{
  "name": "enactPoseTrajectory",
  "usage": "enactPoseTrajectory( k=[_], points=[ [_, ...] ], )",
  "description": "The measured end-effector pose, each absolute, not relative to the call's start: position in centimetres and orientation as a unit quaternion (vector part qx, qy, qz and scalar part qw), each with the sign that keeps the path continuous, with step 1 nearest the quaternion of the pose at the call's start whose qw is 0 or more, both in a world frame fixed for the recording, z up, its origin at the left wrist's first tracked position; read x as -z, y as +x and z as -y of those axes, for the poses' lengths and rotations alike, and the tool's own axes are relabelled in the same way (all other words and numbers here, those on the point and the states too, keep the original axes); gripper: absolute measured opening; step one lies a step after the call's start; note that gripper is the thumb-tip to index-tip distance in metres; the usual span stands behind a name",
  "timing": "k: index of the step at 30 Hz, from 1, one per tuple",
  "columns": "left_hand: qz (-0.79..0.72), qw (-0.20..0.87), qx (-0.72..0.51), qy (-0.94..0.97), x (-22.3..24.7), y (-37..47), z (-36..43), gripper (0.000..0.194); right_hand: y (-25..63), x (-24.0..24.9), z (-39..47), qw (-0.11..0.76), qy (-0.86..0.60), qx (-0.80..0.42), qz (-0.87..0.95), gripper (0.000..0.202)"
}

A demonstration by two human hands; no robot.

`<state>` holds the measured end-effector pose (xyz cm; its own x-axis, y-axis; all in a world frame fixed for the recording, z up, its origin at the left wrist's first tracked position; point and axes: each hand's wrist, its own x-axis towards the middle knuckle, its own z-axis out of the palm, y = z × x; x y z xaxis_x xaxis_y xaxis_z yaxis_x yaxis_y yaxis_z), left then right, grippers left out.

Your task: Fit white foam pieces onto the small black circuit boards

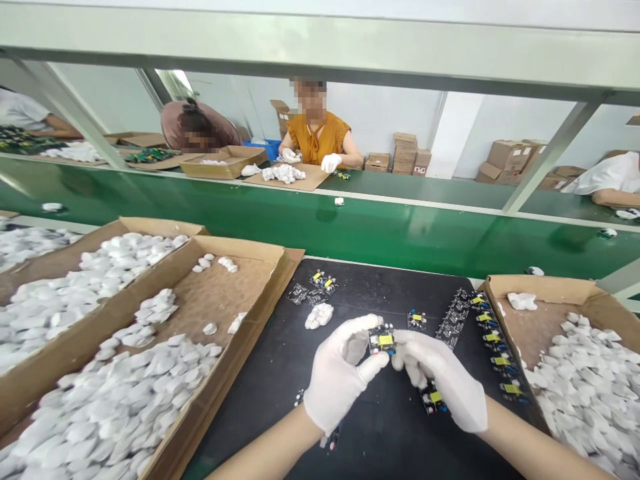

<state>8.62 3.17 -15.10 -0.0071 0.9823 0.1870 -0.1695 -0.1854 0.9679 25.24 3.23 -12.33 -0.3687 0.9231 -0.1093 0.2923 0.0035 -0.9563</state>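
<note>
A small circuit board point(384, 341) with a yellow-topped component is held above the black mat point(370, 433). My white-gloved left hand point(337, 377) pinches its left side between thumb and fingers. From the right, my gloved right hand point(445, 373) has its fingertips closed on the board's other edge. Beneath the right hand, another populated board point(434, 399) lies partly covered. A further board point(417, 320) rests just beyond the fingers. Past my left hand sits a cluster of white pieces point(319, 316).
Cardboard trays of white rounded pieces flank the mat, one at left point(235, 360) and one at right point(545, 283). Boards line the mat's right side beside a bare board panel point(453, 317). Behind runs a green conveyor point(280, 223), with co-workers seated across it.
</note>
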Motion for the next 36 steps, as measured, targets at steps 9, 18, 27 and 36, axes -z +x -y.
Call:
enactPoseTrajectory(
  k=[9,18,27,36],
  points=[
    [-0.390,0.496,-0.635,0.446,16.1,8.6,-3.5,0.036,24.5,13.1,-3.1,0.264,-0.509,-0.346,0.743,0.028],
    [-0.427,0.437,-0.623,0.488,16.1,8.2,-3.9,0.035,25.3,12.8,-3.4,0.377,-0.539,-0.367,0.658,0.022],
    [-0.426,0.390,-0.558,0.596,15.9,8.8,-3.3,0.038,25.4,12.3,-3.7,0.365,-0.422,-0.312,0.769,0.026],
    [-0.383,0.287,-0.560,0.676,15.9,8.3,-3.1,0.036,24.6,13.1,-3.7,0.340,-0.408,-0.620,0.578,0.043]
  ],
)
